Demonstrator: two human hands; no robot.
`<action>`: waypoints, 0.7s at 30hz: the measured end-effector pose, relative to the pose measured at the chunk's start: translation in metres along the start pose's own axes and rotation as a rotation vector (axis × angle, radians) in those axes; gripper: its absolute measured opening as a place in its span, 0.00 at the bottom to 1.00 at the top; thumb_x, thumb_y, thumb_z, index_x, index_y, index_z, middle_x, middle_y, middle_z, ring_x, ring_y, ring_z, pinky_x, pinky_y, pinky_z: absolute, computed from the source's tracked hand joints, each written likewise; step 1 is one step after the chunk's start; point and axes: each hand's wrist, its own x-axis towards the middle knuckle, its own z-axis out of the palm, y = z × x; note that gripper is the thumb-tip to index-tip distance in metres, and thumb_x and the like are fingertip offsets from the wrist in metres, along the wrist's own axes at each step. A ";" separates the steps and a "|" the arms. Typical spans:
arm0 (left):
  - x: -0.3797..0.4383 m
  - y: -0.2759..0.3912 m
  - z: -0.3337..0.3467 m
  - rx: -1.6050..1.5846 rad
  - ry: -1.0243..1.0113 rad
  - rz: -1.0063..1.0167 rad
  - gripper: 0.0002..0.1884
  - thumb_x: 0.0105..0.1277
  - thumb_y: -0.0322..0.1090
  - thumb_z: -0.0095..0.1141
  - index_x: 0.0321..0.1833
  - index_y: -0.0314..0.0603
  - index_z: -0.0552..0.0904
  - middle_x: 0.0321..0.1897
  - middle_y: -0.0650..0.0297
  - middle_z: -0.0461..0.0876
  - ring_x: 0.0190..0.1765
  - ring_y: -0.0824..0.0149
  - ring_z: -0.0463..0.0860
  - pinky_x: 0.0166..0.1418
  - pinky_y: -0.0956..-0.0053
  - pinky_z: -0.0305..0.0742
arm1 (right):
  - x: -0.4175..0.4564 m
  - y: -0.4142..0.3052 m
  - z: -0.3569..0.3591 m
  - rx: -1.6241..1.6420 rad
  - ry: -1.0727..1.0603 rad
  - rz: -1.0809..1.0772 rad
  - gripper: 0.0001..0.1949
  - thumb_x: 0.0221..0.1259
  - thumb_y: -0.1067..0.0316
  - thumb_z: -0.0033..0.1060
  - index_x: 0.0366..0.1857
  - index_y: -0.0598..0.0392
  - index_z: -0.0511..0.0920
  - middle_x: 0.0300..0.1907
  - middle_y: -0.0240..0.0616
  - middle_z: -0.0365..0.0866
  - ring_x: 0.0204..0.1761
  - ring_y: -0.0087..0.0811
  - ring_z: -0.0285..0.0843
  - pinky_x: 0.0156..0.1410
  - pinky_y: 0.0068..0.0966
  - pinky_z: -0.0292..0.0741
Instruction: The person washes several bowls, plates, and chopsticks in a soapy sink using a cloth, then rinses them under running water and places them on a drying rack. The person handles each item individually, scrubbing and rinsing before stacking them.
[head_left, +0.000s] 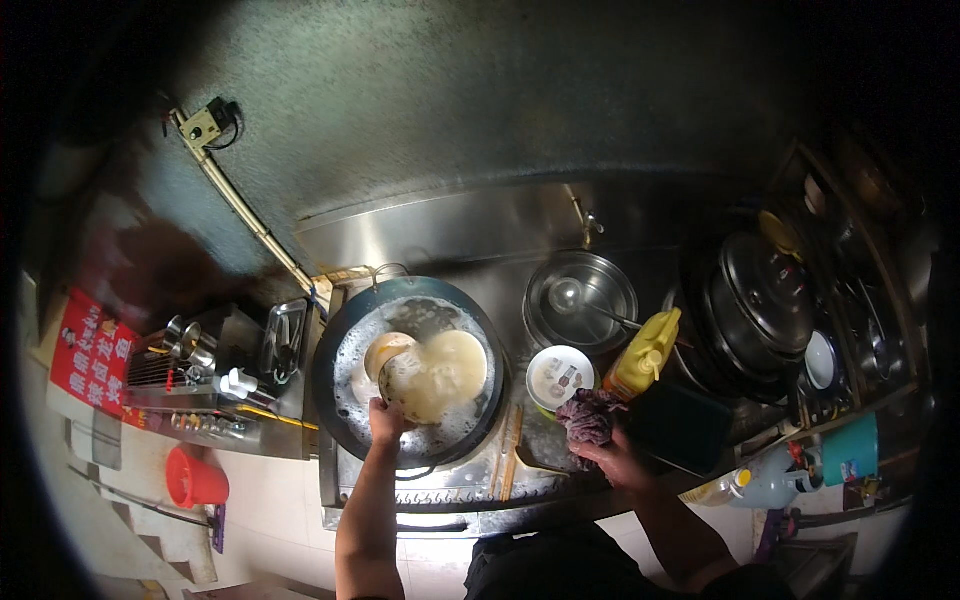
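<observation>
A large wok (326, 367) on the steel stove holds foamy, cloudy liquid with several bowls in it. My left hand (386, 421) is at its near side, gripping the edge of a bowl (388, 382) that is partly in the liquid; glare blurs its outline. My right hand (611, 454) is closed on a crumpled purplish cloth (589, 416). Just behind the cloth stands a white bowl (561, 376) with a printed pattern inside. A yellow pump bottle (649, 352) leans to the right of that bowl.
Behind the white bowl, a steel basin (581, 300) holds a ladle. A tap (592, 225) is on the back wall. Chopsticks (511, 450) lie right of the wok. Lidded dark pots (765, 292) stand at the right, and a dark green tray (679, 427) is nearer. A red bucket (196, 478) is at lower left.
</observation>
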 end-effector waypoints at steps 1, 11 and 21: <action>-0.011 0.012 0.002 0.091 0.077 0.021 0.15 0.68 0.35 0.53 0.49 0.31 0.69 0.35 0.49 0.80 0.27 0.56 0.85 0.26 0.63 0.84 | 0.003 -0.002 0.002 0.011 -0.026 -0.029 0.36 0.55 0.81 0.69 0.69 0.53 0.64 0.62 0.35 0.74 0.63 0.28 0.72 0.63 0.26 0.74; -0.125 0.053 0.017 -0.392 0.010 0.255 0.16 0.82 0.34 0.40 0.68 0.40 0.65 0.59 0.56 0.75 0.60 0.63 0.76 0.61 0.64 0.78 | 0.089 0.042 0.137 -0.308 -0.452 -0.181 0.30 0.64 0.66 0.67 0.69 0.57 0.64 0.64 0.47 0.71 0.67 0.42 0.71 0.68 0.38 0.74; -0.187 0.030 0.064 -0.482 0.151 0.141 0.24 0.84 0.46 0.39 0.73 0.36 0.63 0.61 0.59 0.73 0.59 0.66 0.74 0.64 0.74 0.70 | 0.110 0.086 0.159 -1.271 -0.033 -0.551 0.18 0.65 0.59 0.57 0.48 0.65 0.75 0.51 0.54 0.74 0.56 0.52 0.70 0.62 0.48 0.68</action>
